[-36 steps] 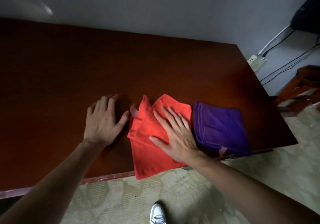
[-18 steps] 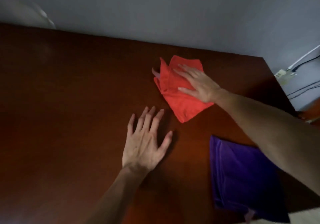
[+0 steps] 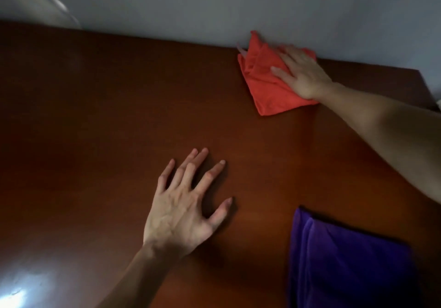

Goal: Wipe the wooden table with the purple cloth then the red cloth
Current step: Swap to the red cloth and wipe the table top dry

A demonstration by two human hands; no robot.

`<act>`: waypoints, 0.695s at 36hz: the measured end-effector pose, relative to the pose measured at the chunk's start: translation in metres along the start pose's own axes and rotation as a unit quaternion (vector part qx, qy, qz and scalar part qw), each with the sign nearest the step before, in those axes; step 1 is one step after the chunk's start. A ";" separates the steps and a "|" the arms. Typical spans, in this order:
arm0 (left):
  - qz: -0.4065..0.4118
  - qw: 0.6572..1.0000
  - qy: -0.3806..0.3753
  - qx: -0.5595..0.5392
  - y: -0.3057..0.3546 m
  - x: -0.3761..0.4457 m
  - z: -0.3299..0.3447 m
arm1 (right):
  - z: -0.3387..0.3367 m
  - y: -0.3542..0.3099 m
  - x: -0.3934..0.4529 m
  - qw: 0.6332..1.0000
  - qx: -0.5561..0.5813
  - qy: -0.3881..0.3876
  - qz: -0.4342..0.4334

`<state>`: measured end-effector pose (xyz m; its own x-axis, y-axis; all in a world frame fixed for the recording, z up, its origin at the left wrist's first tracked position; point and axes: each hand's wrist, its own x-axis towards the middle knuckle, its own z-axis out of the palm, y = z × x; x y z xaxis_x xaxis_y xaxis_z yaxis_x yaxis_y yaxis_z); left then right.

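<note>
A: Where was the red cloth [image 3: 267,88] at that moment?

B: It lay at the far edge of the table [image 3: 107,121], against the wall [image 3: 214,4], to the right of the middle. The right hand [image 3: 303,76] was flat on top of it. The fingers [image 3: 280,72] were stretched out and a little spread, pressing the cloth down, not gripping it.

A: And the other hand?

B: The left hand [image 3: 183,210] rested on the bare wood, nearer to the person, fingers open and spread, holding nothing. It was well apart from both cloths.

A: Which way did the red cloth point?

B: It was crumpled into a rough wedge. Its long axis ran from the far tip at the wall to a near corner pointing toward the person. Most of the cloth lay to the left of the palm and under it.

A: The purple cloth [image 3: 346,264]?

B: Folded at the near right, untouched, below the right forearm in the view.

A: So the next stroke?

B: I think it must go back toward the person or to the left, because the wall blocked the far side. The right hand was clearly the one to do it.
</note>
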<state>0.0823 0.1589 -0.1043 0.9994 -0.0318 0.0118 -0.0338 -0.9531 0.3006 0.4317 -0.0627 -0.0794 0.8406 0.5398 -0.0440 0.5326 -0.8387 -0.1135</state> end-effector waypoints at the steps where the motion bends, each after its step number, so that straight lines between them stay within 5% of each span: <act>1: -0.001 1.000 0.002 -0.001 0.000 0.001 0.000 | 0.003 0.001 -0.003 1.000 0.009 0.007 0.023; 12: 0.003 1.000 0.021 0.018 -0.001 0.006 0.001 | 0.026 -0.006 -0.113 0.976 0.069 0.096 0.181; 25: 0.003 1.000 -0.003 -0.006 0.002 -0.005 -0.003 | 0.035 0.021 -0.294 0.986 0.071 0.063 0.137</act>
<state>0.0774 0.1582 -0.1012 0.9992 -0.0394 0.0075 -0.0398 -0.9494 0.3115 0.1919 -0.2365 -0.1040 0.9614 0.2737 0.0299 0.2722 -0.9285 -0.2528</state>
